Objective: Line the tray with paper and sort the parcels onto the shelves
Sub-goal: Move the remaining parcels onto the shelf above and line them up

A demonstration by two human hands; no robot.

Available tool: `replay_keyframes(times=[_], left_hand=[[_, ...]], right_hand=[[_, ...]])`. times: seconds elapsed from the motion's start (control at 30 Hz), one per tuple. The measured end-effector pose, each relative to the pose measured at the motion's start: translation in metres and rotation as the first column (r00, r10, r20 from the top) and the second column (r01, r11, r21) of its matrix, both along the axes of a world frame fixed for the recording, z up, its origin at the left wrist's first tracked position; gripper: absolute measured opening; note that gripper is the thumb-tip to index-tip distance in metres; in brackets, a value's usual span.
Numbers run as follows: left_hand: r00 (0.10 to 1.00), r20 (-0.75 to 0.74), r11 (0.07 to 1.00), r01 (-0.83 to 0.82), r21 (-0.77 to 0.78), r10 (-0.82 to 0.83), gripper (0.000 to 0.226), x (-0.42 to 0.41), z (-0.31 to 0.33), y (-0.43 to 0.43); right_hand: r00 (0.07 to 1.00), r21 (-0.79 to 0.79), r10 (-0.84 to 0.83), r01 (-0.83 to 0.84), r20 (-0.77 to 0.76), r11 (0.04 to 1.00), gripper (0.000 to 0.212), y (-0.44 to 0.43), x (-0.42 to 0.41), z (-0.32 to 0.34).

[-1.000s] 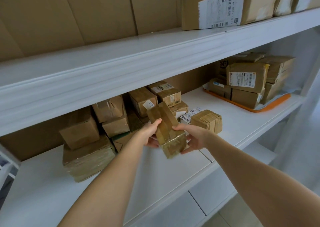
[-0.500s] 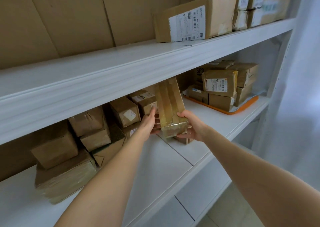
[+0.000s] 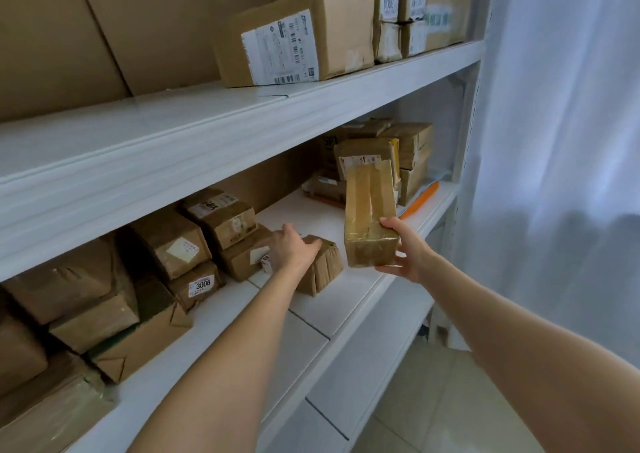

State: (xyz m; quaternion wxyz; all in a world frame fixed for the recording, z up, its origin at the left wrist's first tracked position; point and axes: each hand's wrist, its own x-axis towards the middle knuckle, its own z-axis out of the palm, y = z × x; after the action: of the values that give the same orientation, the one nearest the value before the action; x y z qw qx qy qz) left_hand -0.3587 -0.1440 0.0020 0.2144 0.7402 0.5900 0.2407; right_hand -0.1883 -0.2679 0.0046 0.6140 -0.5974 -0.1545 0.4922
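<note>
While facing the shelf [image 3: 346, 300], gripped long parcel [image 3: 370, 210] by its near end in right hand [image 3: 407, 250], thumb on top, held aloft; judged it stiff, light, tape-slick. Just left of that grip, curled left hand [image 3: 292, 248] over small parcel [image 3: 325, 267] lying on the shelf.

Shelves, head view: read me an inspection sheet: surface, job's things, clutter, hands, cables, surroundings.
Surface: white middle shelf, parcels along it.
Job's things: taped parcel held tilted above shelf; small parcel on shelf; orange tray stacked with parcels, far right.
Clutter: box pile at left; boxes on top shelf.
Hands: left hand holds small parcel; right hand grips taped parcel's near end.
Cables: nothing seen.
Surroundings: white curtain at right, tiled floor below.
</note>
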Motion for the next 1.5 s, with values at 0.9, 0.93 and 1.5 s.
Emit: replay_keyframes(times=[0.9,0.93,1.5], left_hand=[[0.994,-0.112,0.913,-0.047,-0.406,0.002,0.105,0.007,-0.040,0.016],[0.998,-0.058,0.906,-0.041,-0.422,0.019,0.103,0.008,-0.040,0.014],[0.944,0.282,0.913,-0.044,-0.405,0.171,0.095,0.040,0.012,-0.053]], right_hand=[[0.985,-0.243,0.159,-0.169,-0.061,0.955,0.063,0.003,0.005,-0.055],[0.984,-0.246,0.163,-0.175,-0.069,0.953,0.063,0.003,0.005,-0.056],[0.969,-0.102,0.236,-0.243,-0.078,0.965,0.055,-0.050,0.040,-0.015]])
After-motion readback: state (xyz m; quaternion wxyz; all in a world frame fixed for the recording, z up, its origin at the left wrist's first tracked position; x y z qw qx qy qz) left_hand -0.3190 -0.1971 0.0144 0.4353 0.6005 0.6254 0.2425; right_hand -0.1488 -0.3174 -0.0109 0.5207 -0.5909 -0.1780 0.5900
